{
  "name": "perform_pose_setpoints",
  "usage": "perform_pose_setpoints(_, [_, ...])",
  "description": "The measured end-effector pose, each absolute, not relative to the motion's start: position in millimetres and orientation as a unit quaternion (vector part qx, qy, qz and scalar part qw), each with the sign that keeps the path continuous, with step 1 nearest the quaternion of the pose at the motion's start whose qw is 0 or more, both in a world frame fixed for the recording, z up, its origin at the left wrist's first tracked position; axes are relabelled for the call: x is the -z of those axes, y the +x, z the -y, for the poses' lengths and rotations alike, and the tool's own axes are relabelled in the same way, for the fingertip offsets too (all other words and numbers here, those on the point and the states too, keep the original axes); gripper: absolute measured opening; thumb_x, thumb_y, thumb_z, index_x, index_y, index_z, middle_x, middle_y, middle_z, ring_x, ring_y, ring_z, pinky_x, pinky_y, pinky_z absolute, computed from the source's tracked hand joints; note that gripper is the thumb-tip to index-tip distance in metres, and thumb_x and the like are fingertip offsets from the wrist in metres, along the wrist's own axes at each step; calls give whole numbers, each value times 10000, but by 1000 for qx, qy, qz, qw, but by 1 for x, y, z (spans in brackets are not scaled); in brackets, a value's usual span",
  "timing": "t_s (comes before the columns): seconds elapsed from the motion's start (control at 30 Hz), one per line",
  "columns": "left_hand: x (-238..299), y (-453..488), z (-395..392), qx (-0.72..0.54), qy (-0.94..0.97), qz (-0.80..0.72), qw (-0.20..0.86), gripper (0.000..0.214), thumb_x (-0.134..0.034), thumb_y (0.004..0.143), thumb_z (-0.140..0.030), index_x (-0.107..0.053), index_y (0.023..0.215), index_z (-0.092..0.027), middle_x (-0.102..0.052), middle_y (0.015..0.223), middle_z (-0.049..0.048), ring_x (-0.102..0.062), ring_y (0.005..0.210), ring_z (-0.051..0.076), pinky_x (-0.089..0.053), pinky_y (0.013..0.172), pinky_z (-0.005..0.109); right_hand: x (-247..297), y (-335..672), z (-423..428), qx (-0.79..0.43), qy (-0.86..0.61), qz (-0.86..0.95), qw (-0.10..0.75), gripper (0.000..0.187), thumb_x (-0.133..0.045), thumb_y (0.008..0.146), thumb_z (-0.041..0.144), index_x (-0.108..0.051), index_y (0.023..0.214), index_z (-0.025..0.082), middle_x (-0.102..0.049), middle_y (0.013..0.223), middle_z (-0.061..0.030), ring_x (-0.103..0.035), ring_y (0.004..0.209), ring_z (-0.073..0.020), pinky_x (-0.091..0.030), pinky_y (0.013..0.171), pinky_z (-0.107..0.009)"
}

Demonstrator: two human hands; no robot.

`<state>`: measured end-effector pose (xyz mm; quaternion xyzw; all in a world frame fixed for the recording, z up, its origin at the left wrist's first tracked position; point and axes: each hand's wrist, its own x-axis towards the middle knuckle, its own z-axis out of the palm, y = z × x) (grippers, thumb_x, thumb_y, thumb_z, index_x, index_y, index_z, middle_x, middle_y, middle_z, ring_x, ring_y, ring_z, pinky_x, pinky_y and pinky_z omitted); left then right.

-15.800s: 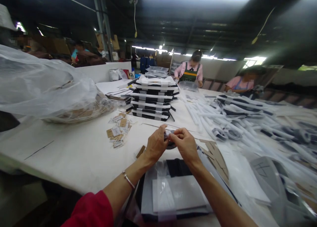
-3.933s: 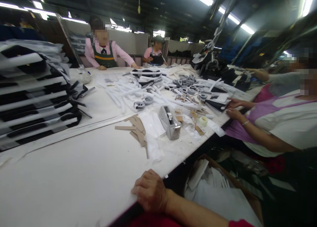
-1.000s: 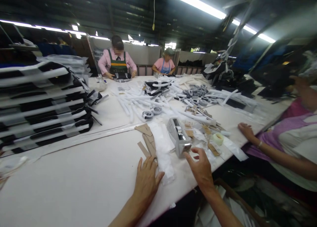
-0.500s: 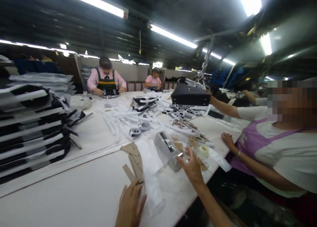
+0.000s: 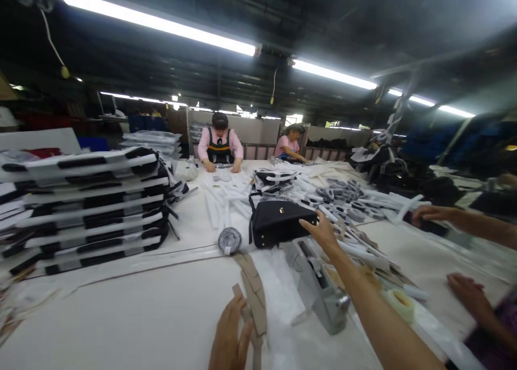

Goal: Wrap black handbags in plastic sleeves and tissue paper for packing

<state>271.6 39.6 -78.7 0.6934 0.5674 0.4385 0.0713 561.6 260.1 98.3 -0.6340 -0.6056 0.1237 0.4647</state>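
Observation:
A black handbag (image 5: 278, 224) with a small gold clasp sits among white rolls on the worktable. My right hand (image 5: 325, 235) reaches to the bag's right end with thumb and fingers apart; whether the fingertips touch it I cannot tell. Just below that hand stands a grey tape dispenser (image 5: 311, 284). My left hand (image 5: 230, 332), open and holding nothing, rests near the front beside brown paper strips (image 5: 254, 294). White wrapping sheet (image 5: 278, 300) lies between the strips and the dispenser. A coil of grey wrapped strap (image 5: 229, 241) lies left of the bag.
Wrapped black-and-white bundles (image 5: 100, 203) form a tall stack at left. More coiled straps (image 5: 343, 189) and white rolls cover the middle. A tape roll (image 5: 399, 305) lies at right, near a co-worker's hands (image 5: 468, 294). Two people (image 5: 220, 144) work across the table.
The black handbag has gone from the co-worker's hand at right to the table before me. My right hand has stretched forward to it. The view has turned left.

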Motion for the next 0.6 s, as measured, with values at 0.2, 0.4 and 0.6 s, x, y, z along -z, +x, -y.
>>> perform_pose_setpoints(0.2, [101, 289, -41, -463, 674, -575, 29, 388, -495, 933, -289, -539, 1310, -208, -574, 1373, 135, -547, 1266, 291, -501, 1037, 470, -103, 558, -293, -3, -564, 780, 273, 787, -769, 513, 155, -592, 1278, 214, -540, 1410, -132, -415, 1343, -356, -230, 1129, -518])
perform_pose_setpoints(0.4, [110, 293, -42, -458, 685, -566, 22, 436, -593, 856, -233, -527, 1287, -220, -603, 1334, 127, -566, 1236, 301, -464, 1073, 486, -88, 553, -309, 77, -486, 861, 126, 237, -667, 655, 130, -713, 875, 205, -736, 892, -77, -666, 920, -289, -454, 871, -405])
perform_pose_setpoints(0.6, [113, 299, -47, -465, 702, -539, 16, 472, -636, 778, -164, -531, 1235, -223, -657, 1243, 110, -621, 1161, 284, -482, 1058, 475, -80, 568, -310, 169, -474, 854, 131, 186, -529, 830, 201, -711, 870, 205, -741, 854, -123, -690, 815, -287, -480, 739, -373])
